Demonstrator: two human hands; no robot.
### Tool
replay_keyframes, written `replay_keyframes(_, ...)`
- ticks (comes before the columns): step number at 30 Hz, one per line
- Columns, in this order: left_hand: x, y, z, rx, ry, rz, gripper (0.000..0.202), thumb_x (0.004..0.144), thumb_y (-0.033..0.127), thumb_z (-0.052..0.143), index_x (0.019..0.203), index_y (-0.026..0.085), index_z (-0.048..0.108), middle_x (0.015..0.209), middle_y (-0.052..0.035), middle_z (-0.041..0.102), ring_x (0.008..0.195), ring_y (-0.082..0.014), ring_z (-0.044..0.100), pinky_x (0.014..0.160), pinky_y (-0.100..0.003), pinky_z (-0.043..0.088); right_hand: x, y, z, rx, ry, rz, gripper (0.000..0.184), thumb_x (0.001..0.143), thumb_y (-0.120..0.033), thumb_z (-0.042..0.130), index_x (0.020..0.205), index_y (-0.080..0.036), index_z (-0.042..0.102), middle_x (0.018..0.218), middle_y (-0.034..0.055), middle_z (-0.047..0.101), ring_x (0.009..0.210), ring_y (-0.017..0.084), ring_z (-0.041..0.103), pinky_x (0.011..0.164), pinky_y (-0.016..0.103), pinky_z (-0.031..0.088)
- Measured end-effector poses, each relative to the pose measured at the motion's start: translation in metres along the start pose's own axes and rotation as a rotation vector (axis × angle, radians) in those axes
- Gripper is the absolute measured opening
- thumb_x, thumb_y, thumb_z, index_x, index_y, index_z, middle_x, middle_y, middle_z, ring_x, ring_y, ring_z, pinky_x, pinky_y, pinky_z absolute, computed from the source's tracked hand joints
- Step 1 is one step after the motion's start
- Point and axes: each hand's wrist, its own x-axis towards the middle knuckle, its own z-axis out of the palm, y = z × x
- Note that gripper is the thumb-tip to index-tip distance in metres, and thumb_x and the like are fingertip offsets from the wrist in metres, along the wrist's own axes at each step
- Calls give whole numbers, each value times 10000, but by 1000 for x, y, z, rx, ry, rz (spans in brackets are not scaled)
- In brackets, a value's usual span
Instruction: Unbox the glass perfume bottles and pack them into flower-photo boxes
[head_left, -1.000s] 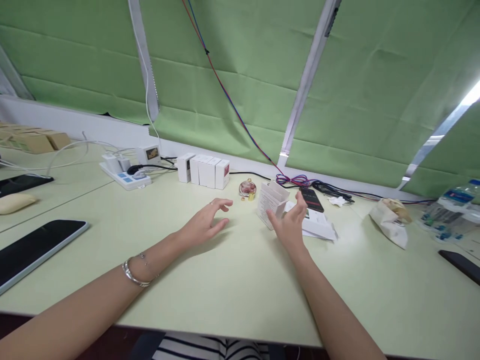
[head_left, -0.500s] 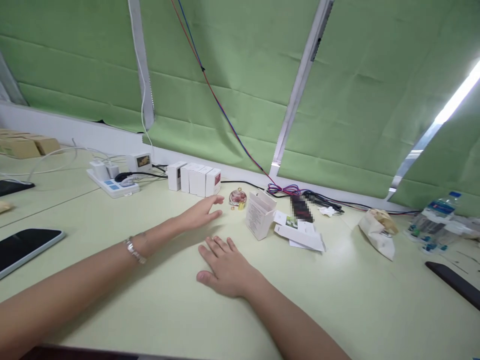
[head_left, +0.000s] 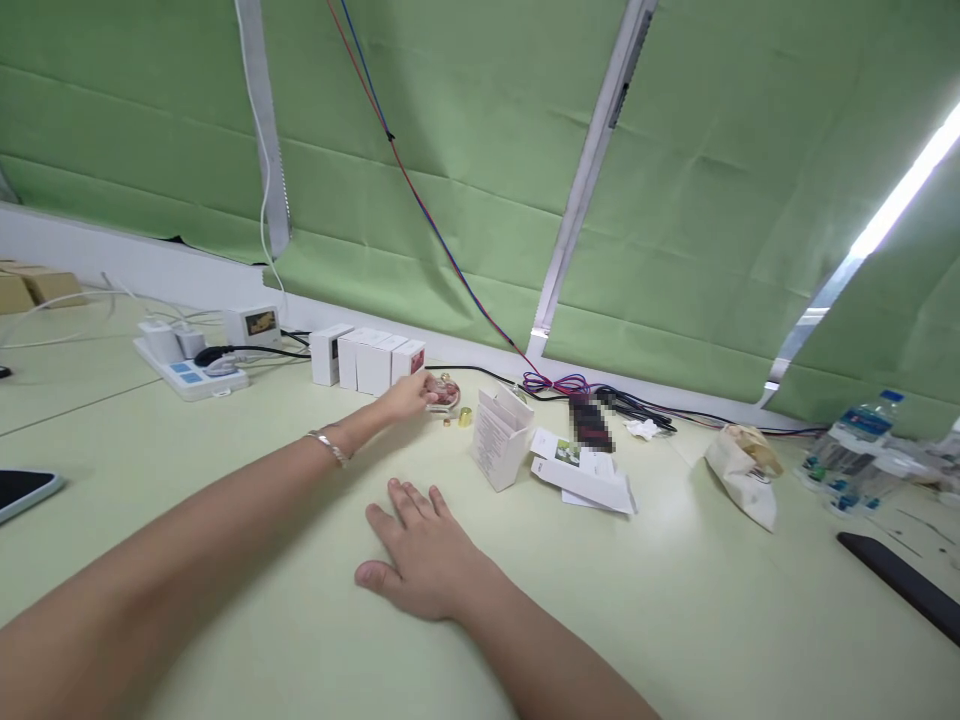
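Note:
Stretched far forward, my left hand (head_left: 409, 396) has its fingers closed at the left side of a small round perfume bottle (head_left: 448, 394) with pinkish-red contents; the fingers hide part of the bottle. Just in front of the bottle stand a yellow cap (head_left: 465, 416) and a tiny gold-coloured piece (head_left: 447, 423). My right hand (head_left: 424, 555) rests palm down on the table, fingers spread, holding nothing. Ahead of it and to the right, an open white carton (head_left: 498, 445) with printed text stands upright.
A row of small white boxes (head_left: 373, 362) stands behind my left hand, beside a white power strip (head_left: 187, 372). Unfolded white packaging (head_left: 589, 482) lies right of the carton. Further right are a crumpled paper bag (head_left: 739, 475), bottles (head_left: 855, 440) and a black phone-like slab (head_left: 900, 580).
My left hand has reached forward and its fingers have closed at the perfume bottle. My right hand stays flat on the table. The view has shifted slightly to the right.

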Motion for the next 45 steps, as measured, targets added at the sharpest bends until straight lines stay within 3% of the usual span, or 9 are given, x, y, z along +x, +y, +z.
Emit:
replay_keyframes(6, -81, 11, -64, 6, -101, 76, 297, 792, 432, 483, 992, 214, 505, 975, -55, 690, 878, -243, 655, 736, -318, 492, 7, -1, 1, 60, 358, 109, 718, 879, -405, 464, 1430, -79, 138, 1505, 222, 114, 1393, 303, 113, 1100, 519, 207)
replay_keyframes(10, -145, 29, -59, -142, -238, 169, 175, 855, 347, 453, 991, 247, 498, 967, -29, 696, 873, -206, 662, 746, -307, 506, 10, 0, 2, 210, 537, 178, 761, 808, -315, 569, 1408, -99, 155, 1461, 212, 242, 1365, 288, 221, 1076, 482, 284)
replay_keyframes(14, -174, 42, -38, -208, -261, 188, 156, 835, 289, 483, 978, 254, 535, 938, -21, 695, 824, -202, 664, 714, -305, 517, 3, 7, 0, 468, 369, 170, 483, 791, -354, 586, 1218, -217, 407, 1073, 75, 626, 969, 237, 608, 798, 379, 498)
replay_keyframes(22, -154, 45, -43, -243, -463, 159, 244, 840, 406, 499, 970, 205, 546, 879, -25, 673, 784, -184, 623, 693, -274, 477, -2, 28, -9, 549, 271, 218, 309, 683, -383, 684, 766, -230, 429, 715, -49, 552, 633, 139, 523, 551, 227, 374)
replay_keyframes(25, -123, 38, -44, -279, -321, 145, 392, 895, 501, 345, 1032, 189, 538, 904, -41, 664, 821, -175, 606, 735, -271, 471, 0, 26, -12, 546, 244, 230, 309, 683, -372, 682, 772, -235, 420, 733, -46, 554, 654, 146, 530, 573, 233, 376)
replay_keyframes(28, -84, 29, -28, -144, -137, 157, 424, 914, 476, 291, 1112, 183, 524, 1029, -68, 645, 925, -192, 594, 793, -291, 464, 0, 23, -12, 544, 217, 240, 300, 690, -375, 673, 785, -240, 422, 757, -38, 568, 665, 152, 540, 574, 236, 382)
replay_keyframes(34, -33, 17, 27, 51, -146, 175, 302, 769, 292, 551, 1039, 181, 627, 1042, -115, 651, 1015, -278, 556, 834, -355, 428, -1, 25, -10, 480, 220, 223, 313, 696, -418, 667, 789, -240, 427, 748, -30, 567, 667, 162, 538, 565, 239, 385)
replay_keyframes(39, -41, 13, 42, -25, -157, 184, 140, 737, 185, 516, 697, 178, 650, 821, -88, 661, 833, -243, 597, 781, -339, 436, -1, 24, -13, 431, 226, 223, 280, 710, -408, 651, 805, -236, 451, 755, -21, 578, 683, 174, 549, 554, 241, 389)
replay_keyframes(45, -83, 21, 11, -241, -94, 103, 239, 812, 314, 461, 923, 163, 611, 879, -68, 675, 740, -180, 609, 667, -279, 481, 2, 24, -10, 453, 336, 265, 256, 728, -325, 628, 928, -242, 490, 833, -8, 623, 766, 190, 594, 652, 282, 443)
